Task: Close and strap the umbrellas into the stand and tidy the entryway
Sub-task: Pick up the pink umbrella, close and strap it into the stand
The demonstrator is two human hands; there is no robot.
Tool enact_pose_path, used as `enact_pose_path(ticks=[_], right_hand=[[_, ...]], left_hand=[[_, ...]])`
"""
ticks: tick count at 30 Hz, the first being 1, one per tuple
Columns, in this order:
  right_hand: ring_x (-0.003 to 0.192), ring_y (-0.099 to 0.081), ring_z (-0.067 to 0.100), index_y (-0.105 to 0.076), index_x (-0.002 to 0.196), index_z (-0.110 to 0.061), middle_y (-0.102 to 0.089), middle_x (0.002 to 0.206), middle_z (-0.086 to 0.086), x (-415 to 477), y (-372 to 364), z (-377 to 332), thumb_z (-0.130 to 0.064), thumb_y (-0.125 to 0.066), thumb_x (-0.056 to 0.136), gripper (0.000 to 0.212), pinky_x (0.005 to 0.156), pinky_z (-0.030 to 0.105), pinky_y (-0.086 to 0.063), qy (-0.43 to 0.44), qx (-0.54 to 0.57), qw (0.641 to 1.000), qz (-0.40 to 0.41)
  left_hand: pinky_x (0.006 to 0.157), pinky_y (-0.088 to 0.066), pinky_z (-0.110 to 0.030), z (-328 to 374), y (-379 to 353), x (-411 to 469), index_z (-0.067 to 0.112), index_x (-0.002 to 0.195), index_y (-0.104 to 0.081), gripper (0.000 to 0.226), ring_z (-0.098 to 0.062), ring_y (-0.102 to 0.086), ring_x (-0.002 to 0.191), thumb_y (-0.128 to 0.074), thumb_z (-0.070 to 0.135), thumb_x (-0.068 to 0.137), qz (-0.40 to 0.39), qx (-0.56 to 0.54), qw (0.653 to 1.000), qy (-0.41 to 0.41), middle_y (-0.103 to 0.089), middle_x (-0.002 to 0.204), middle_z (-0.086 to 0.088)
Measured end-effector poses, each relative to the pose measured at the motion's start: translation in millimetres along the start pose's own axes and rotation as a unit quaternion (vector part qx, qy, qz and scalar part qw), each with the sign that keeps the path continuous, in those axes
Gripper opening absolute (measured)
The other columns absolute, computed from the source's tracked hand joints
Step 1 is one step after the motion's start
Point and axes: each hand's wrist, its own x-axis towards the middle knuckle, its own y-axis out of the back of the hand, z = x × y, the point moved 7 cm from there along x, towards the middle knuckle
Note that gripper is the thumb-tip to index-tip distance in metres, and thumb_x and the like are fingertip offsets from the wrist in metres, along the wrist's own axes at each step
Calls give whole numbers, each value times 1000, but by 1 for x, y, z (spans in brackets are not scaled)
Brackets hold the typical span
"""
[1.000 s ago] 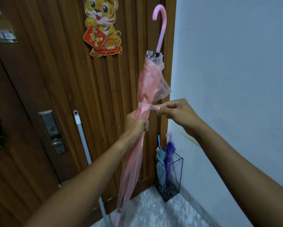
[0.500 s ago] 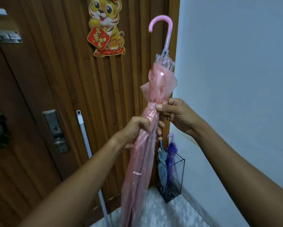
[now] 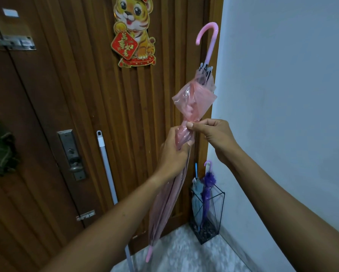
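I hold a closed pink see-through umbrella [image 3: 194, 101] upright, hook handle up and tip near the floor. My left hand [image 3: 172, 152] grips its folded canopy around the middle. Just above it, my right hand [image 3: 213, 132] pinches the canopy where the strap wraps it, thumb pressed on the band. The plastic bunches out above that point. A black wire umbrella stand [image 3: 217, 214] sits in the corner on the floor. It holds a purple umbrella [image 3: 208, 191] and a grey-blue umbrella [image 3: 196, 201].
A brown slatted wooden door [image 3: 76, 95] fills the left, with a metal lock plate and knob [image 3: 72, 156] and a tiger decoration [image 3: 134, 32]. A white mop pole [image 3: 108, 173] leans against it. A pale wall [image 3: 282, 95] stands at right; the floor is marbled tile [image 3: 180, 252].
The strap that my right hand pulled out sideways now lies wrapped against the canopy under my thumb. The umbrella has turned and tilted slightly; the handle hook now faces left.
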Motion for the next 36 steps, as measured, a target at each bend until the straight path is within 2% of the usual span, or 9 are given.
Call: enact_pose_path(ticks=[10, 13, 15, 17, 22, 25, 28, 33, 36], right_hand=[[77, -67, -4, -74, 90, -8, -74, 81, -6, -2, -2, -10, -27, -70, 91, 20, 75, 20, -45, 7, 14, 998, -63], [86, -65, 11, -71, 85, -12, -73, 85, -1, -3, -2, -6, -35, -74, 82, 24, 81, 28, -47, -8, 57, 993, -98], [91, -62, 15, -71, 85, -11, -73, 86, 0, -3, 0, -1, -36, -76, 76, 26, 84, 31, -46, -30, 90, 990, -102], [88, -60, 16, -74, 87, -9, -73, 86, 1, -3, 2, 3, -33, -78, 75, 27, 77, 29, -44, -47, 111, 988, -101], [67, -54, 12, -75, 94, -4, -72, 82, 5, -5, 1, 4, -28, -82, 72, 33, 61, 26, -35, -67, 146, 983, -94], [79, -51, 17, -77, 90, -13, -68, 84, 3, -5, 0, 10, -33, -85, 65, 33, 67, 27, -37, -85, 148, 982, -76], [91, -51, 22, -78, 96, -13, -68, 92, 5, -6, 3, 14, -34, -83, 69, 34, 73, 29, -40, -89, 133, 985, -68], [89, -60, 13, -78, 106, -11, -74, 86, -5, -8, 3, 13, -28, -76, 85, 27, 77, 29, -44, -83, 111, 987, -85], [97, -59, 16, -80, 102, -16, -75, 93, -4, -9, 1, 13, -36, -78, 80, 29, 83, 33, -43, -77, 93, 988, -92]], left_hand=[[94, -41, -4, 8, -1, 7, 25, 152, -33, 48, 20, -46, 117, -45, 18, 105, 14, -101, 994, -25, -47, 138, 15], [103, -49, -25, 8, 0, 7, 24, 150, -37, 46, -1, -57, 120, -45, 20, 105, 14, -128, 991, -30, -52, 137, 5], [83, -58, -33, 7, -2, 8, 29, 146, -41, 46, -18, -67, 101, -48, 29, 100, -10, -161, 987, -9, -61, 121, -3], [58, -51, -23, 9, -3, 8, 28, 141, -46, 47, -10, -62, 72, -50, 33, 94, -53, -186, 981, -6, -62, 94, -1], [68, -54, -23, 12, -6, 6, 28, 141, -41, 58, -10, -64, 83, -69, 19, 91, -100, -170, 980, -19, -60, 119, -4], [51, -49, -27, 7, -9, 6, 28, 128, -37, 49, -14, -53, 61, -67, 24, 88, -95, -207, 973, 32, -53, 105, -10], [50, -50, -30, 3, -7, 7, 23, 124, -39, 41, -21, -54, 55, -63, 22, 91, -107, -217, 969, 48, -54, 91, -14], [74, -58, -40, 0, 2, 6, 13, 132, -42, 35, -30, -66, 82, -56, 14, 100, -85, -184, 977, 60, -65, 106, -12], [71, -56, -40, -4, 7, 6, 14, 130, -48, 32, -29, -64, 84, -57, 15, 99, -61, -167, 982, 62, -67, 105, -10]])
